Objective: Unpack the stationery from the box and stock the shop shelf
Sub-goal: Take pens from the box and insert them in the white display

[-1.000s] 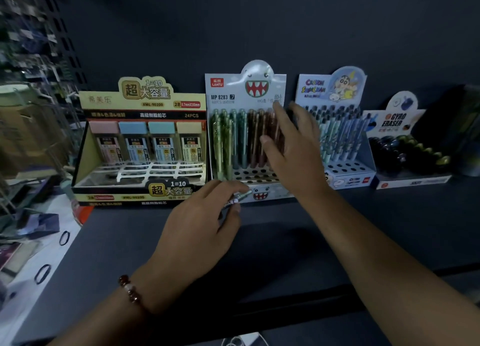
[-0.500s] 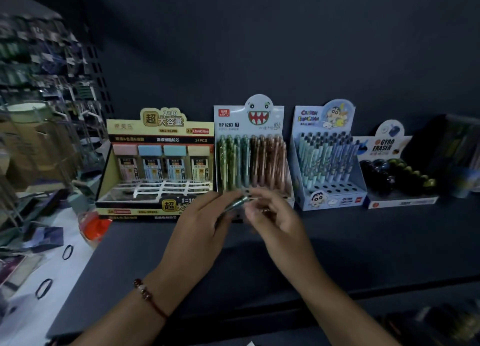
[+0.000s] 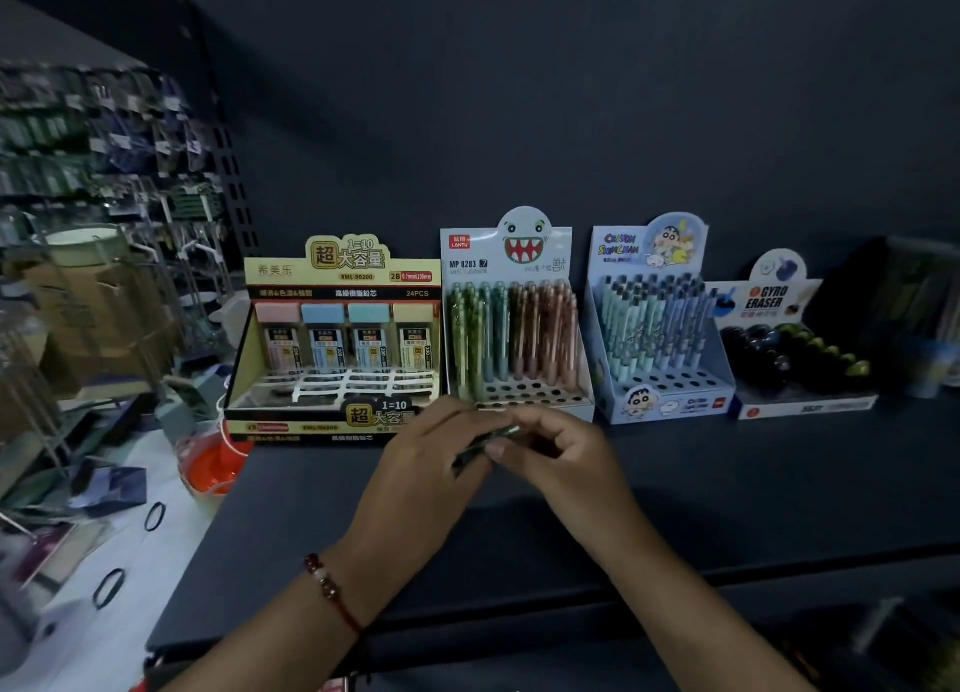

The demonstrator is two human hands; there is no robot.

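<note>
Dark shelving (image 3: 727,494) is filling most of the view, with a dim wall rising behind it. Nearest the camera, two forearms are reaching in over the shelf's front edge, the left wrist wearing a beaded bracelet (image 3: 327,585). Above the shelf the left hand (image 3: 415,463) and the right hand (image 3: 561,457) are meeting, both pinching a single slim pen (image 3: 491,438) between curled fingers; the pen is lying at a slant just in front of the monster-face pen display (image 3: 519,328), not yet standing in any of its holes. That display is holding green pens on its left and brownish-pink pens on its right, with open holes showing along its front rows. Just beside it on the left, a yellow lead-refill box (image 3: 337,338) is sitting with four pastel cases upright at its back. To the right, a cartoon-printed pen display (image 3: 660,328) is standing full of pale blue pens, and past that a gyro eraser tray (image 3: 795,353) is carrying dark round pieces. Off the shelf's left end, an orange container (image 3: 213,463) is resting on a pale counter, with blurred wire racks (image 3: 104,172) hanging farther back
</note>
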